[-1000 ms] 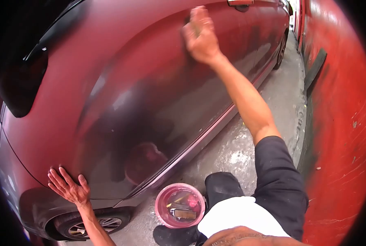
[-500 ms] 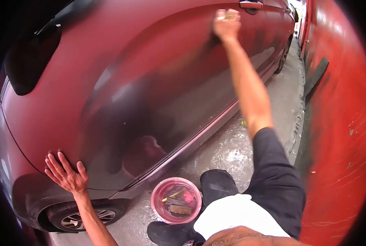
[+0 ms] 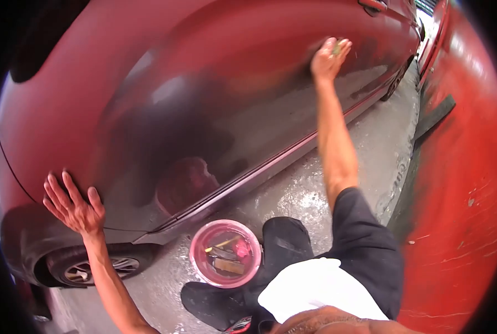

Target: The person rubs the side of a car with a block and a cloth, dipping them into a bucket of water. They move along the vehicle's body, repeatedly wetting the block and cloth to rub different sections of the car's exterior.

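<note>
My left hand (image 3: 77, 209) lies flat with fingers spread on the dark red car's body (image 3: 120, 89), just above the front wheel (image 3: 101, 270). Higher up and farther along, my right hand (image 3: 328, 60) presses against the door below its handle (image 3: 374, 5). A small yellow-green piece (image 3: 337, 49) shows between the fingers of that hand; what kind of thing it is I cannot tell. Dull dark patches mark the panel between my hands.
By my knees stands a pink basin (image 3: 195, 267) of water, holding a brown block (image 3: 229, 266), dark pieces, a yellow stick and something pink. A red wall-like surface (image 3: 454, 222) runs along the right, with a dark strip (image 3: 434, 117) against it. The grey floor (image 3: 298, 203) looks wet.
My right hand has moved down the door, farther below the handle. My left hand stays flat on the panel, while the whole view has shifted slightly.
</note>
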{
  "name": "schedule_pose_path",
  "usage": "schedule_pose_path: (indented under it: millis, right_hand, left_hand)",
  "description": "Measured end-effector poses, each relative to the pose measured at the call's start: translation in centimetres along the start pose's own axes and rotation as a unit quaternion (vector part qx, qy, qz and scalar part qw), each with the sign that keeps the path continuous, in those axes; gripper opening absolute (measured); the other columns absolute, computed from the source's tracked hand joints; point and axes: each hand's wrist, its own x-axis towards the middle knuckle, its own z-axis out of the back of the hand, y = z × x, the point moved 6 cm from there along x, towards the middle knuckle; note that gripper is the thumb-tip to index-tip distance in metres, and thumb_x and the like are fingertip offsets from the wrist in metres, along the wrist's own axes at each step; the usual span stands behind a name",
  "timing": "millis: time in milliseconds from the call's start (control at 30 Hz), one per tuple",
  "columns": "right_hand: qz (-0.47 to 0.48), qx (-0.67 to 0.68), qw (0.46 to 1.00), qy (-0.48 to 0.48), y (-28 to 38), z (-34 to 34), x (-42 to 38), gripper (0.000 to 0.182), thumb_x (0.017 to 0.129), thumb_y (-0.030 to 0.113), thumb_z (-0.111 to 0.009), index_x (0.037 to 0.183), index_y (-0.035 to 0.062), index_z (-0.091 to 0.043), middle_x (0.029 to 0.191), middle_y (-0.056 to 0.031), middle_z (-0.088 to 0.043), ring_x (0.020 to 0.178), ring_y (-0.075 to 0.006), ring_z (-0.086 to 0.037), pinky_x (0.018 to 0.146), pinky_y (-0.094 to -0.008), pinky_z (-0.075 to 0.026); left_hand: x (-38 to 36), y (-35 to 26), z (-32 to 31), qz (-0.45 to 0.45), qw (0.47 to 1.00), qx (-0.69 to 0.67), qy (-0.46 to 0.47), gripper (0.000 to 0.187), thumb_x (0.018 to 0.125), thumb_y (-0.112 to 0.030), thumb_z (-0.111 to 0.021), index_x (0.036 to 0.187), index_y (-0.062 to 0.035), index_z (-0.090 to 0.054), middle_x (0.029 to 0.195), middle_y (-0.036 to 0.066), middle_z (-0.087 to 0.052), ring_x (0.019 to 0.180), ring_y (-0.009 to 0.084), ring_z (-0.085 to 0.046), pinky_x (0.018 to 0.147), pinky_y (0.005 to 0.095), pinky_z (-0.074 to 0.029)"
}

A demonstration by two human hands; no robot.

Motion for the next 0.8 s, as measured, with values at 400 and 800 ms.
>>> schedule_pose_path:
  millis: [400,800]
  right_hand:
    - [0.373,0.147,0.755,0.519,25.6,-5.2,-25.7,0.061,0.090,0.035,-0.063,0.145,0.0131,-0.047,0.146,-0.0033,-0.050,0.130,-0.0209,-0.050,0.108,-0.0387,-0.039]
    - [0.498,0.120,0.722,0.465,21.3,-5.0,-41.3,0.063,0.097,0.036,-0.052,0.152,0.0082,-0.039,0.161,-0.0005,-0.033,0.151,-0.0139,-0.021,0.124,-0.0371,-0.013]
  left_hand:
    - [-0.1,0.5,0.9,0.022,0.999,-0.003,0.033,0.054,0.091,-0.031,-0.055,0.143,-0.0183,-0.054,0.153,0.011,-0.043,0.140,0.0293,-0.040,0.116,0.0489,-0.026]
    - [-0.9,0.5,0.6,-0.029,0.999,-0.005,-0.045,0.053,0.096,-0.030,-0.048,0.146,-0.0127,-0.050,0.158,0.016,-0.034,0.149,0.0328,-0.027,0.123,0.0494,-0.012]
